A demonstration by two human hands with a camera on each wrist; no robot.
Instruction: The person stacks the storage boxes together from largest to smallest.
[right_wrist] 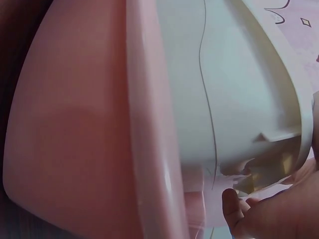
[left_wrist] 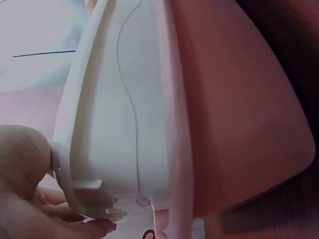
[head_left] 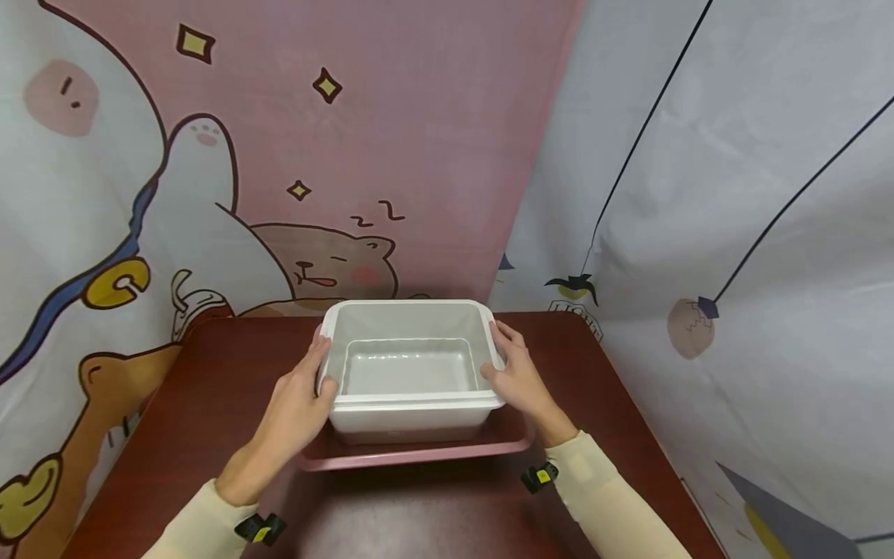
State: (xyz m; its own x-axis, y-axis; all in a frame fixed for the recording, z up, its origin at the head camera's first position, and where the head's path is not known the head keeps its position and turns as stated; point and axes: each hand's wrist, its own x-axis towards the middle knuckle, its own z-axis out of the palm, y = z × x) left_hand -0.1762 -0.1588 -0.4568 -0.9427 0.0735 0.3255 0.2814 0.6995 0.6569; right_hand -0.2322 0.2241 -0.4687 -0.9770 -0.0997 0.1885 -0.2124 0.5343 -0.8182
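A white rectangular plastic basin [head_left: 412, 423] with a wide rim shows its bare inside to the head view. Below it is a pink basin [head_left: 419, 456], whose rim surrounds the white one's lower part. My left hand [head_left: 296, 397] grips the white basin's left rim, thumb near the front corner. On the opposite side, my right hand [head_left: 520, 378] holds the right rim, its thumb over the edge. Both wrist views show the white wall [left_wrist: 104, 114] rising out of the pink basin [right_wrist: 79, 129], with fingers hooked beneath the white rim.
The basins are over a dark red-brown table [head_left: 237, 349]. Behind it hangs a pink and white cartoon curtain [head_left: 433, 155], and a pale curtain [head_left: 754, 194] runs along the right side. Dark straps with yellow marks [head_left: 261, 529] are on both wrists.
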